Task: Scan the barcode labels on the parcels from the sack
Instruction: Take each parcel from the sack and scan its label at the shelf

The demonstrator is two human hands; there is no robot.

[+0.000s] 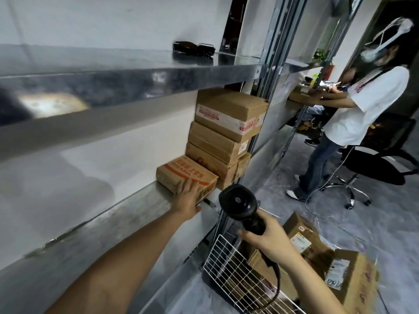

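Observation:
A small cardboard parcel (181, 173) with red print lies on the metal shelf (127, 214). My left hand (188, 198) rests flat against its near side, fingers straight. Right of it stands a stack of three brown parcels (226, 132) with white labels. My right hand (272, 239) grips the handle of a black barcode scanner (238, 202), whose head points up towards the shelf. The scanner's cable hangs down past my wrist.
A white wire basket (229, 266) on the floor holds more cardboard parcels (317, 250). A person in a white shirt (362, 109) stands at the right near a black office chair (376, 164). A dark object (192, 49) lies on the upper shelf.

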